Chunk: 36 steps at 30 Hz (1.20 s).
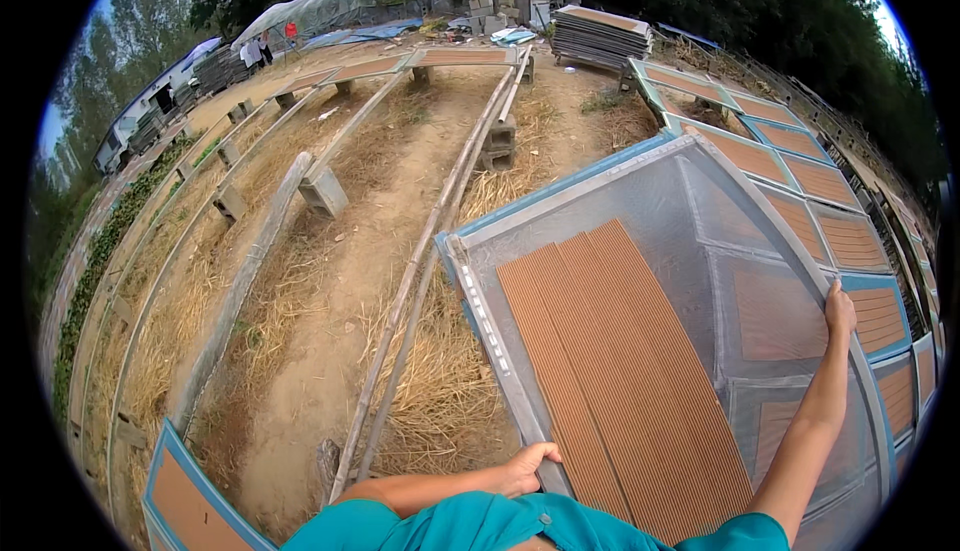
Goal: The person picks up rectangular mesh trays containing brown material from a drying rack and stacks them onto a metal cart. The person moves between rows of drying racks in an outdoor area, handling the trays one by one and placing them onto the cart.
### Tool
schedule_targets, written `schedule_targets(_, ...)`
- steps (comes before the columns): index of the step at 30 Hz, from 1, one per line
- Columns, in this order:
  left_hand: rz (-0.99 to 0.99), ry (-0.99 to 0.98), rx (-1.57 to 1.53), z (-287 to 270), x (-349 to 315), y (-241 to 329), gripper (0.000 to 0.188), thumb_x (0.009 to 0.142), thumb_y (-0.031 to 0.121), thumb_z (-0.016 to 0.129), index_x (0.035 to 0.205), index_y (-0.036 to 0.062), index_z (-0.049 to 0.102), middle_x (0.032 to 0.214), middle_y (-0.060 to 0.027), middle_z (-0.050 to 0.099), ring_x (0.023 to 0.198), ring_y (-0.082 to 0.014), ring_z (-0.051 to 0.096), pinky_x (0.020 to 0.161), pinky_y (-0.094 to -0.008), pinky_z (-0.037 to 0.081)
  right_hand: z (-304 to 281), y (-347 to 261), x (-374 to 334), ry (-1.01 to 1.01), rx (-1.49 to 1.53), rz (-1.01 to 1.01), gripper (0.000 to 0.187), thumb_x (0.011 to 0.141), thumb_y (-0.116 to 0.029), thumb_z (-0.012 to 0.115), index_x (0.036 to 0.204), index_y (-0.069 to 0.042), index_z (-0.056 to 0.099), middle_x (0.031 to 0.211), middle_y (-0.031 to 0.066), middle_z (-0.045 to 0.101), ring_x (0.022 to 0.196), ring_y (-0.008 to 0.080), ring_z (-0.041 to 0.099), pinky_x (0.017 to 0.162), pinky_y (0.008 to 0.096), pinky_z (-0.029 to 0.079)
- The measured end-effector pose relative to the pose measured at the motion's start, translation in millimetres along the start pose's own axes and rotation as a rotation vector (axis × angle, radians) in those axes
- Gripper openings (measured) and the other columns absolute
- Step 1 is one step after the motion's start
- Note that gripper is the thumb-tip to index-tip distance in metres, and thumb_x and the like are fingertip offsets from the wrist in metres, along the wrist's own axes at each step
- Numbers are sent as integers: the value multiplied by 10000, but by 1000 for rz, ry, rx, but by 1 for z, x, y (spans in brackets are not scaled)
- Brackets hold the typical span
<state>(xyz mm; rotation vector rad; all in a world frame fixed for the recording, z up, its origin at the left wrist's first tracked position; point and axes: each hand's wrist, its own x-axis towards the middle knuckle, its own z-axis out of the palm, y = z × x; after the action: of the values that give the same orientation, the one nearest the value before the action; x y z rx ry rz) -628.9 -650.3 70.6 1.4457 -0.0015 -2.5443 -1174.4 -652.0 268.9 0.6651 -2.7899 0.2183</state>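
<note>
In this yard, one person is standing in a teal shirt and is supporting one wide mesh drying frame. The left hand is grasping its left rim, near to the body; the right hand is gripping its right rim, further away. The fingers under both rims are mostly hiding from my view.

On the mesh, brown ridged sheets are lying side by side, tilting together with the frame. Their far edge is making steps, but I cannot tell surely how many pieces there are. The shirt is covering their near end. Through the mesh, more brown sheets are showing only dimly.

Toward the right, the frame is overlapping a long row of blue-edged frames, so it is leaving little open room there. Toward the left, two bamboo poles are running close beside its edge, over straw; beyond them, a bare dirt path is giving more room. One thick grey post is leaning on one concrete block. At the lower left, one blue-rimmed panel is being cut by the view. Far away, some people are standing, too small for counting.
</note>
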Motion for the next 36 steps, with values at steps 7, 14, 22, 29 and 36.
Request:
schedule_targets(7, -34, -70, -129, 88, 64, 180, 213, 590, 38, 482, 800, 16, 513, 823, -112, 541, 783, -281, 494, 776, -466, 413, 47, -197, 177, -37, 8, -143, 625, 863, -444, 127, 996, -12, 559, 996, 229, 543, 977, 388, 487, 843, 455, 363)
schedule_targets(14, 102, -123, -197, 140, 193, 391, 234, 595, 10, 463, 823, -5, 508, 864, -139, 547, 818, -307, 511, 793, -476, 422, 131, -390, 329, -16, 16, -145, 675, 842, -477, 120, 1032, 14, 543, 1063, 241, 506, 1045, 371, 451, 889, 431, 333)
schedule_targets(22, 8, -260, -204, 251, 202, 615, 382, 659, 16, 491, 1039, -12, 461, 1032, -138, 509, 964, -288, 478, 895, -465, 350, 194, -523, 513, -110, 19, -122, 737, 834, -521, 120, 1048, 68, 507, 1070, 286, 477, 1067, 385, 418, 898, 429, 304)
schedule_targets(29, 131, -448, -300, 345, 286, 809, 513, 736, 144, 550, 1195, 31, 349, 1200, -131, 416, 1123, -285, 379, 982, -459, 237, 237, -662, 668, -68, -23, -83, 709, 836, -509, 111, 1053, 23, 528, 1098, 245, 483, 1071, 369, 429, 904, 435, 314)
schedule_targets(36, 205, -491, -245, 467, 353, 1003, 613, 757, 312, 599, 1240, 61, 316, 1262, -124, 364, 1172, -282, 327, 994, -463, 203, 271, -809, 852, -74, -6, -52, 700, 840, -498, 108, 1051, 13, 537, 1099, 236, 489, 1073, 366, 432, 910, 434, 317)
